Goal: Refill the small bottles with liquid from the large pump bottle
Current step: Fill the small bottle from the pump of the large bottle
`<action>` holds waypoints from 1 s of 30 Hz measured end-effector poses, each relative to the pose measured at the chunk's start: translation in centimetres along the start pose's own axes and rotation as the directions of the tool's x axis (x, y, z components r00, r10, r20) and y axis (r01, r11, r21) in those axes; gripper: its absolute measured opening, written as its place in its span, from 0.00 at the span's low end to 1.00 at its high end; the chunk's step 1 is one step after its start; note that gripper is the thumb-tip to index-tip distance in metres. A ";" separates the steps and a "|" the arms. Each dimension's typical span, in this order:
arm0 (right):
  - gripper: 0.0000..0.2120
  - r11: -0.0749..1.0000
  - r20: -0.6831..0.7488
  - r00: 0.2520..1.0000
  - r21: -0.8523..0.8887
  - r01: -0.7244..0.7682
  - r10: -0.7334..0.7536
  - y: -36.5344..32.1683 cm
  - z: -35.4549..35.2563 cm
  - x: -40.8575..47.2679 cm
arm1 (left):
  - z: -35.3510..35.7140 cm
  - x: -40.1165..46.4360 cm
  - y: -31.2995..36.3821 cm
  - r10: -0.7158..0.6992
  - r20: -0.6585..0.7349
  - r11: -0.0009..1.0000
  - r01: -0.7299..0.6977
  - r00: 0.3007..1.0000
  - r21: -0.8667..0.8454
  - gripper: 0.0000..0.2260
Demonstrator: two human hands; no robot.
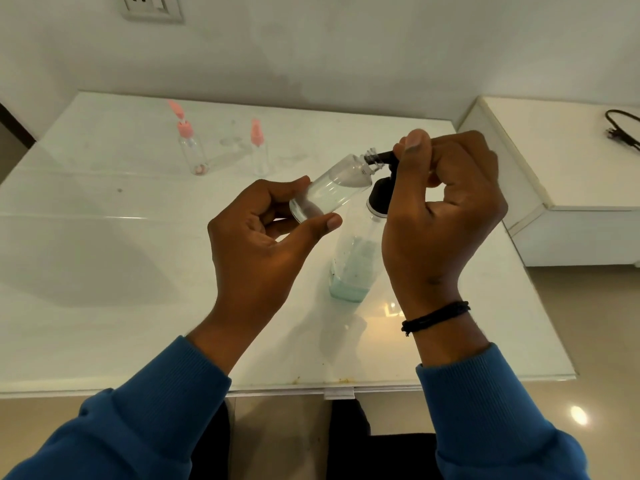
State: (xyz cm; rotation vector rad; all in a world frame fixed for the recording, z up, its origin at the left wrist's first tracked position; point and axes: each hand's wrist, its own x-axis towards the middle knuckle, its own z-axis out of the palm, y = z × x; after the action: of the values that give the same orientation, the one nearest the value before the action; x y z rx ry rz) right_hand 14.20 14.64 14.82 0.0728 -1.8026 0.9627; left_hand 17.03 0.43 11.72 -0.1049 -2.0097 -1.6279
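My left hand (266, 233) holds a small clear bottle (329, 188) by its base, tilted with its open threaded neck against the black nozzle of the large pump bottle (353, 265). My right hand (443, 202) is curled over the black pump head, thumb on top. The large bottle stands on the white table (104, 271) with a little blue-green liquid at its bottom. Two more small clear bottles stand at the back: one (192, 147) with a pink pump top, another (259, 150) with a pink cap.
A white cabinet (571, 188) stands right of the table, with a black cable (623, 129) on it. A wall socket (152, 6) is at the upper left. The table's near edge runs just above my sleeves.
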 end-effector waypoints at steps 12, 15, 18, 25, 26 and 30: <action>0.12 1.000 0.004 1.000 0.007 -0.010 0.010 -0.1 0.0 -0.2 | 0.0 -0.1 -0.1 -0.002 -0.003 1.000 0.002 1.000 0.000 0.18; 0.13 1.000 0.016 1.000 0.027 -0.015 0.014 -0.1 0.2 -0.5 | -0.1 -0.1 -0.1 -0.007 -0.009 1.000 0.007 1.000 0.009 0.18; 0.13 1.000 0.007 1.000 0.015 -0.005 0.005 -0.3 0.1 -0.3 | -0.1 -0.1 -0.1 -0.003 -0.009 1.000 0.003 1.000 0.008 0.18; 0.12 1.000 0.009 1.000 0.018 -0.013 0.013 -0.1 0.3 -0.4 | 0.0 0.0 -0.1 -0.002 -0.007 1.000 0.002 1.000 0.025 0.18; 0.12 1.000 0.008 1.000 0.017 -0.012 0.012 -0.1 0.3 -0.4 | 0.0 -0.1 -0.1 -0.002 -0.008 1.000 0.003 1.000 0.022 0.18; 0.12 1.000 -0.009 1.000 0.017 -0.017 0.017 -0.2 0.0 -0.1 | 0.1 -0.1 0.1 0.003 0.001 1.000 -0.003 1.000 -0.008 0.18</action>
State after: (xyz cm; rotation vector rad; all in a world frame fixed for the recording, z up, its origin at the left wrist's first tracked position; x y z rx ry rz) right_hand 14.30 14.47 14.86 0.0634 -1.7892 0.9886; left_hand 17.15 0.59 11.74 -0.1112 -2.0023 -1.6350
